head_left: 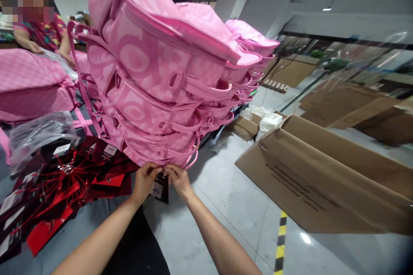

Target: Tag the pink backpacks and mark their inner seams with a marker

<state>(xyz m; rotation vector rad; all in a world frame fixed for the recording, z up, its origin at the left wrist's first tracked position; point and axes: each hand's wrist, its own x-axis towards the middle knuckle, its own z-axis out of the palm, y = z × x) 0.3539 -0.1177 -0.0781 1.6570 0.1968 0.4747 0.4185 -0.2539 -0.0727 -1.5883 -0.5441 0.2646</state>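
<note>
Pink patterned backpacks [142, 51] are stacked high in front of me. At the foot of the stack, my left hand [146, 178] pinches the top of a black tag [160, 190] with a white label. My right hand [177, 177] is beside it, fingertips pinched together at the same spot; whatever lies between them is too small to make out. The tag hangs between my hands. To the left, many black and red tags [108, 180] with red cords lie fanned out on the table.
A clear plastic bag [41, 135] and another pink backpack [35, 88] lie at the left. A person in a patterned top [48, 34] stands behind. An open cardboard box [306, 180] sits on the floor at right.
</note>
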